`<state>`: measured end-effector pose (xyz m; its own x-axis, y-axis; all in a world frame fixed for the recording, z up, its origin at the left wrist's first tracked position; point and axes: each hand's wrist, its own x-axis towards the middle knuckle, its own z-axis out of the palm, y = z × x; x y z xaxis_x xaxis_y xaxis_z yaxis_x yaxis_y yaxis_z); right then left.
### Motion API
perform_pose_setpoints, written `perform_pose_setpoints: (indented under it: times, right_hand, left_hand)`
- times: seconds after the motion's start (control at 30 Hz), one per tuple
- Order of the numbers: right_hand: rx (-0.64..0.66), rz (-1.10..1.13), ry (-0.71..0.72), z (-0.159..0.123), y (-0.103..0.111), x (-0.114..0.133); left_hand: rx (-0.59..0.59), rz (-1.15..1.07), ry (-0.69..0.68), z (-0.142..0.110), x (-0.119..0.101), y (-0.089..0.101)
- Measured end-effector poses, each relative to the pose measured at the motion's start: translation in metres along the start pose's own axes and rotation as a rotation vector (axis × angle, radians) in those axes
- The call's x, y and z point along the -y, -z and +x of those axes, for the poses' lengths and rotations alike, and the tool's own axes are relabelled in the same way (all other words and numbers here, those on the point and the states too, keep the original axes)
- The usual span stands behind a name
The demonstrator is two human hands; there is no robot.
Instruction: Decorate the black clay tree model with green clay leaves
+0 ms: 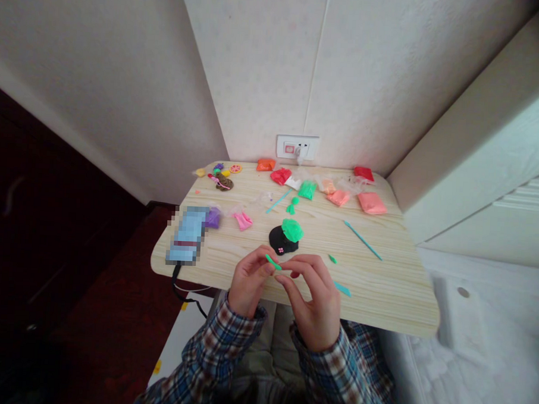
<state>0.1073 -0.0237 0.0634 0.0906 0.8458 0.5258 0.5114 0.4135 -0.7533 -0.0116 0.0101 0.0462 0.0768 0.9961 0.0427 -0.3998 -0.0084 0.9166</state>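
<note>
The left hand pinches a green strip above the desk, at its 6 o'clock side. The right hand is bent right by the strip's end, but I can't quite tell if it pinches too. At 12 o'clock from the strip sits a black piece with a green lump. At 3 o'clock lies a small green bit.

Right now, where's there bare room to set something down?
The right front corner of the table, beyond the right blue stick and blue blade; a patch between the phone, pink packet and left hand. The back edge is crowded with packets.
</note>
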Motion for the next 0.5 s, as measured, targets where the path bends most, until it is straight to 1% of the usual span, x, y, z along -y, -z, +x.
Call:
perform_pose_setpoints:
  times: [0.07, 0.17, 0.3, 0.5]
  right_hand:
    - [0.009, -0.012, -0.015, -0.001, -0.001, -0.008]
    - [-0.028, -0.036, -0.029, -0.002, -0.001, -0.022]
    - [-0.057, -0.078, -0.041, -0.004, -0.002, -0.041]
    - [-0.063, -0.13, -0.057, -0.01, -0.005, -0.06]
  left_hand:
    - [-0.058, 0.105, -0.011, 0.008, 0.001, 0.009]
    - [-0.091, 0.252, -0.024, 0.022, -0.001, 0.022]
    - [-0.05, 0.339, -0.028, 0.039, 0.001, 0.03]
    - [-0.001, 0.411, -0.021, 0.052, 0.012, 0.032]
